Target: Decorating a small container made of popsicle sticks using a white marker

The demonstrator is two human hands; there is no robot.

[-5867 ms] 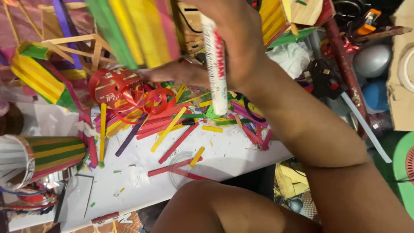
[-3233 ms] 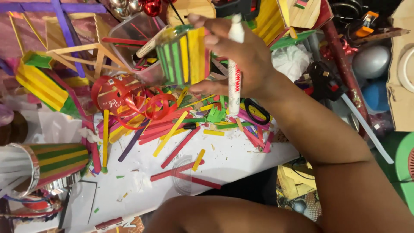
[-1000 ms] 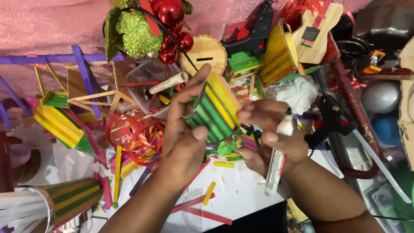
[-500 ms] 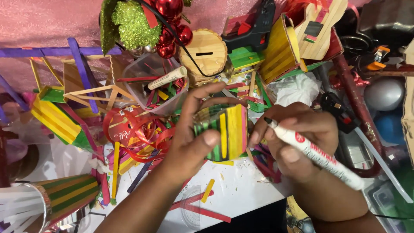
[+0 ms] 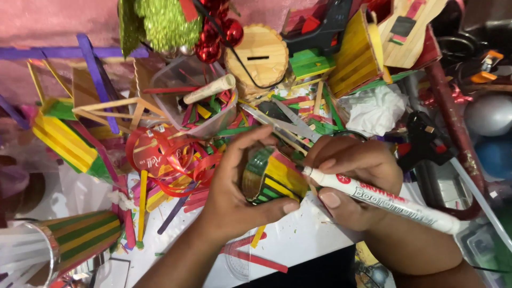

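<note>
My left hand (image 5: 234, 197) fingers grasped the striped stick cup (image 5: 272, 178); at its 3 o'clock, right hand (image 5: 354, 181) fingers clenched the white marker (image 5: 384, 200).

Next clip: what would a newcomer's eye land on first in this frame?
At centre, the left hand cups a small round holder clad in green and yellow craft sticks, while the right hand touches a white marker pen to its side. Around them the white table is strewn with loose coloured craft sticks. Red shiny baubles hang at top centre beside green tinsel.
</note>
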